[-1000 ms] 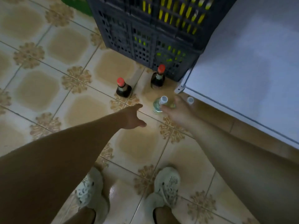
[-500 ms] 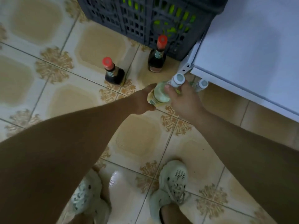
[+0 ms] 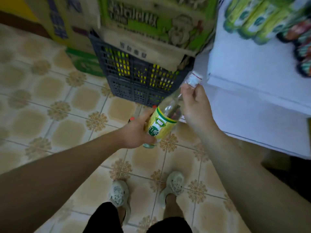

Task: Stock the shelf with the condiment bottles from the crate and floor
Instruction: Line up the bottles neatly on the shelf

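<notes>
A clear bottle [image 3: 165,115] with a yellow and green label and a white cap is held tilted above the floor, cap toward the shelf. My left hand [image 3: 134,133] grips its lower body around the label. My right hand [image 3: 196,105] holds its neck just below the cap. The dark plastic crate [image 3: 134,81] stands on the floor behind, with yellow-capped bottles showing through its grid. The white shelf [image 3: 252,91] is at the right, with green and yellow bottles [image 3: 252,15] on its far part. A red cap [image 3: 132,118] of a floor bottle peeks out behind my left hand.
Cardboard boxes [image 3: 151,27] sit on top of the crate and beside it at the back. A green pack [image 3: 84,63] lies left of the crate. Patterned tile floor [image 3: 58,123] spreads to the left. My two feet in pale shoes [image 3: 175,184] stand below.
Both hands have lifted the clear bottle off the floor and tilted it toward the shelf. My view has risen, bringing the boxes and shelf stock into sight; the dark bottles are now mostly hidden.
</notes>
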